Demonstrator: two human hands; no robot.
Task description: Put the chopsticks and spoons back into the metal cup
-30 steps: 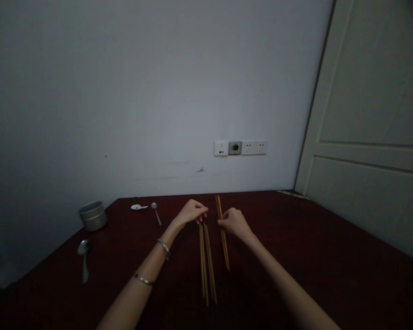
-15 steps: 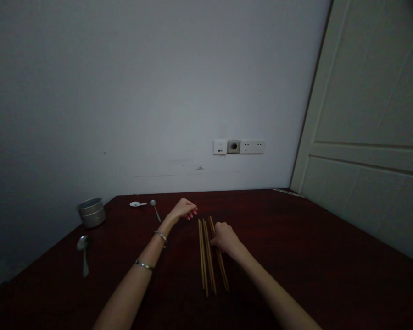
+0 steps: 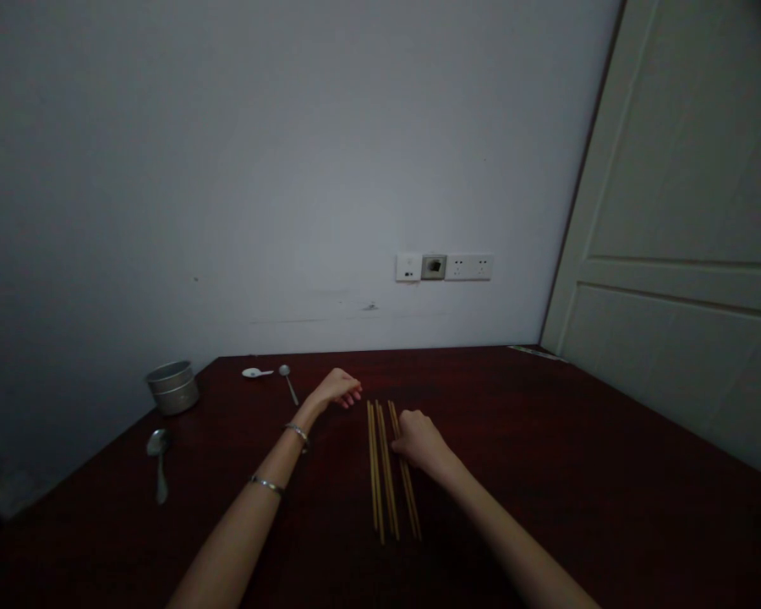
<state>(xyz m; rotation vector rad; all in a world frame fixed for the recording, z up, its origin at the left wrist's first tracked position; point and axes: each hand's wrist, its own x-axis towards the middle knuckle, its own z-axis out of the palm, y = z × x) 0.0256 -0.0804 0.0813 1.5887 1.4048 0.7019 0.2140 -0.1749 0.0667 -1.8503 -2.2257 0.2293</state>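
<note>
Several wooden chopsticks point(image 3: 380, 474) lie lengthwise on the dark red table, grouped roughly in pairs with narrow gaps between the groups. My right hand point(image 3: 417, 438) is closed on the rightmost pair of chopsticks point(image 3: 408, 489), at their upper half; its fingertips are partly hidden behind the hand. My left hand point(image 3: 338, 388) hovers past the chopsticks' far ends, to their left. Its fingers are loosely bent and a little apart, holding nothing. Two silvery bangles circle the left forearm.
On the left of the table point(image 3: 482, 381) stand a grey metal tin point(image 3: 174, 391) and, nearer, a metal spoon point(image 3: 160, 465). A white spoon point(image 3: 254, 373) and a long-handled small spoon point(image 3: 289, 387) lie at the back. Wall sockets point(image 3: 469, 267) sit behind; a pale door point(image 3: 685, 321) borders the right.
The rightmost pair of chopsticks now lies slightly straighter, its near ends a little further left, still under my right hand. My left hand has hardly moved. The camera view has shifted slightly.
</note>
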